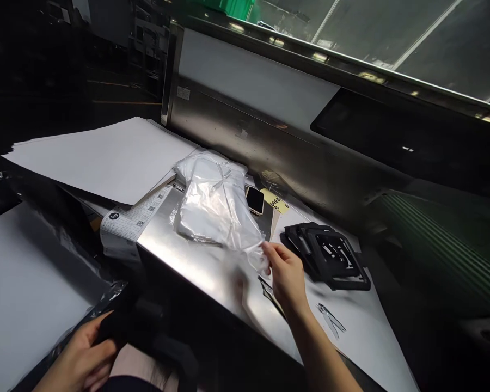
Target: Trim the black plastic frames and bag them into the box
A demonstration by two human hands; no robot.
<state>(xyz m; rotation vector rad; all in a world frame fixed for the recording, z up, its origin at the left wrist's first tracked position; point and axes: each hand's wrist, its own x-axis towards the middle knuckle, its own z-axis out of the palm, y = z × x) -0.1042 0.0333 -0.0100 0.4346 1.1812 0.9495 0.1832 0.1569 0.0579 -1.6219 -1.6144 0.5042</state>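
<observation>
My right hand point(286, 275) pinches the near corner of a clear plastic bag point(251, 239) between thumb and fingertips. That bag lies on top of a stack of clear plastic bags point(208, 201) on the metal table. Low at the left, close to my body, my left hand point(85, 351) is closed around a black part point(142, 326); its outline is hard to make out in the shadow. Right of my right hand several black plastic frames point(330, 256) lie in an overlapping pile. A pair of small nippers point(330, 320) rests on the white sheet nearer to me.
A phone point(255, 200) and a yellow card point(274, 200) lie behind the bags. Large white sheets point(106, 155) are stacked at the left, above a printed label sheet point(126, 223). A metal back panel point(245, 128) borders the table; a green ribbed surface point(445, 245) stands at the right.
</observation>
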